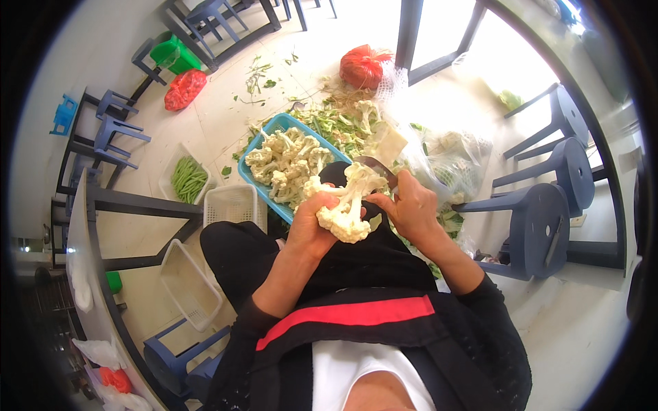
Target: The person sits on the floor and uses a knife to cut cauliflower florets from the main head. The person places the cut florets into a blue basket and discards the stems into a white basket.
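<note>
My left hand (314,221) holds a large piece of cauliflower (350,213) above my lap, its florets hanging below the pale stalks. In my right hand (415,206) is a knife (378,168), its dark blade lying against the upper right of the cauliflower. My right thumb reaches towards the stalk; whether it touches is hard to tell. Just beyond my left hand, a blue plastic basket (247,172) bears a heap of cut cauliflower florets (288,159). The knife handle is mostly hidden by my fingers.
Leaf trimmings (336,128) cover the floor beyond the basket, near a red plastic bag (364,67). At left are a basket of green beans (189,179) and a white basket (231,203). Clear plastic bags (457,159) lie at right, beside blue stools (540,231).
</note>
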`<state>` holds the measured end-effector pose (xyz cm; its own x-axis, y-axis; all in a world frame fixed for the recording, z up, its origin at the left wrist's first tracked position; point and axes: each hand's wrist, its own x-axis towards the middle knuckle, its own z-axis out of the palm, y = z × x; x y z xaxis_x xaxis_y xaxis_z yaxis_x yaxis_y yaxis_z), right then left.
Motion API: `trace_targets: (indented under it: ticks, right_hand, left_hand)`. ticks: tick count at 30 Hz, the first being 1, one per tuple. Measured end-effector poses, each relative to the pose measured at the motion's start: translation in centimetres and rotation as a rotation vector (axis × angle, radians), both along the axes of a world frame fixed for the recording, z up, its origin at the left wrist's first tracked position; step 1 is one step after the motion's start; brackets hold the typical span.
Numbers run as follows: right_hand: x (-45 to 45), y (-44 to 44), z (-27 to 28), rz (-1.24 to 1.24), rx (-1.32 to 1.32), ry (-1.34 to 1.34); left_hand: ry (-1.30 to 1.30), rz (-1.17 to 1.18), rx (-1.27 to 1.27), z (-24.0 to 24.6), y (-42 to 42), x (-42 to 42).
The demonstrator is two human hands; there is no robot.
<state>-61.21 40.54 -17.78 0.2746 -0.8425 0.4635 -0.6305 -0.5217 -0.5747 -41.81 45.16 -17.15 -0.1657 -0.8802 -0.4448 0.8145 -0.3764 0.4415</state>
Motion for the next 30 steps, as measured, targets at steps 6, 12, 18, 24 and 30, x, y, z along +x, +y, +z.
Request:
trace_targets:
  ticks: [6, 12, 18, 24, 30]
  right_hand:
    - [-2.1, -0.1, 0.3, -0.113, 0.142, -0.182]
    - [-3.9, -2.1, 2.4, -0.06, 0.131, -0.034]
    - [-2.8, -1.3, 1.8, -0.02, 0.193, 0.001]
    - [-2.1, -0.9, 0.8, -0.012, 0.216, -0.039]
    - [-0.9, -0.2, -0.4, -0.004, 0.227, -0.123]
  left_hand:
    - [0.067, -0.023, 0.055, 0.7, 0.2, -0.3]
    - [0.219, -0.169, 0.07, 0.3, 0.0, 0.1]
    - [0.152, -0.108, 0.09, -0.5, 0.1, -0.1]
    - [0.157, -0.093, 0.063, -0.9, 0.5, -0.5]
    - [0.116, -0.065, 0.053, -0.9, 0.6, -1.0]
